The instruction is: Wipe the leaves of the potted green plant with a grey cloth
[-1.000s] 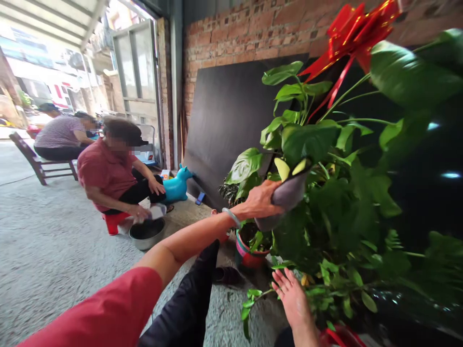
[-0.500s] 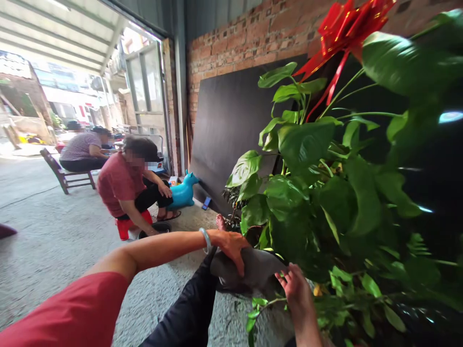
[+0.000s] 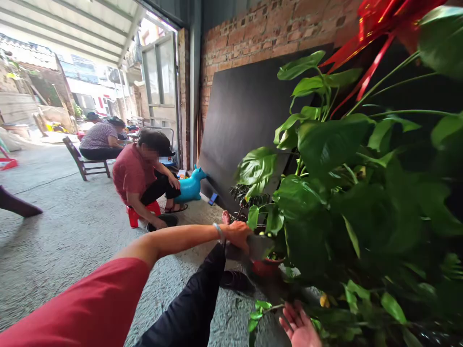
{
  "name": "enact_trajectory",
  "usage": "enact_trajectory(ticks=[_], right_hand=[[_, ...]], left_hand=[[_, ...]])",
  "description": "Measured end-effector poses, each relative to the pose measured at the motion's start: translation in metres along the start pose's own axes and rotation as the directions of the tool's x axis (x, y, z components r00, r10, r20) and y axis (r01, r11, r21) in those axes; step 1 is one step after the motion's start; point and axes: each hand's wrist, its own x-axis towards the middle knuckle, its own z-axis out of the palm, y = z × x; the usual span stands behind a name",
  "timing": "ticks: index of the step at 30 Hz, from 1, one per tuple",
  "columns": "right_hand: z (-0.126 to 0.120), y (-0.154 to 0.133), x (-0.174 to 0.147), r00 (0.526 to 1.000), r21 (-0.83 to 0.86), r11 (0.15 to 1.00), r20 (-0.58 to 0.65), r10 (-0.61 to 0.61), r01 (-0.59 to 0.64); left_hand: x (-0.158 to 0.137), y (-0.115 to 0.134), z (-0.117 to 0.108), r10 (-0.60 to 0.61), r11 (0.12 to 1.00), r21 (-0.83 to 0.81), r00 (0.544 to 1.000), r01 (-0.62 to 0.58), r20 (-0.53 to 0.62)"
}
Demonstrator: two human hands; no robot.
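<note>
My left hand (image 3: 238,234), with a pale bangle on the wrist, is closed on a grey cloth (image 3: 259,246) held against the lower leaves of a large green potted plant (image 3: 336,193). My right hand (image 3: 298,326) is open, palm up, low under the plant's bottom leaves beside a small leafy stem (image 3: 259,308). It holds nothing. A small red pot (image 3: 266,266) stands on the floor just under the cloth. A red ribbon bow (image 3: 376,21) sits at the top of the plant.
A dark board (image 3: 238,120) leans on the brick wall behind the plant. A person in a red shirt (image 3: 139,176) squats on a red stool over a dark basin (image 3: 162,220), next to a blue toy animal (image 3: 190,187). Another person sits farther back on a wooden chair (image 3: 84,163).
My left hand brought the grey cloth down from the upper leaves to the lower ones. My right hand touched the cloth half a second ago, then dropped away open.
</note>
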Motion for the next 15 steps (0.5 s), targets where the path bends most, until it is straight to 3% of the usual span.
enact_trajectory(ticks=[2,4,7,9,12,15], right_hand=[[-0.004,-0.005,-0.001,0.999,0.006,0.999,0.011,0.032,-0.032],[-0.005,-0.008,-0.002,0.999,-0.007,0.999,0.024,0.035,-0.035],[0.003,-0.011,-0.007,0.999,-0.025,0.999,0.017,0.029,-0.029],[0.013,-0.009,-0.010,1.000,-0.028,0.999,-0.005,0.022,-0.022],[0.026,-0.007,-0.014,0.999,-0.013,1.000,-0.039,0.017,-0.018],[0.028,-0.008,-0.019,0.984,0.052,0.997,-0.168,-0.051,0.060]], left_hand=[[-0.009,-0.005,0.001,0.058,0.998,0.004,0.998,-0.058,0.012],[-0.010,-0.012,-0.021,0.042,0.999,0.010,0.992,-0.041,-0.122],[0.009,-0.024,-0.057,-0.046,0.999,-0.007,0.926,0.046,-0.376],[0.029,-0.027,-0.058,-0.151,0.989,-0.059,0.889,0.139,-0.433],[0.049,-0.017,-0.017,-0.262,0.963,-0.127,0.935,0.237,-0.238],[0.042,0.004,0.037,-0.168,0.964,-0.212,0.986,0.161,-0.014]])
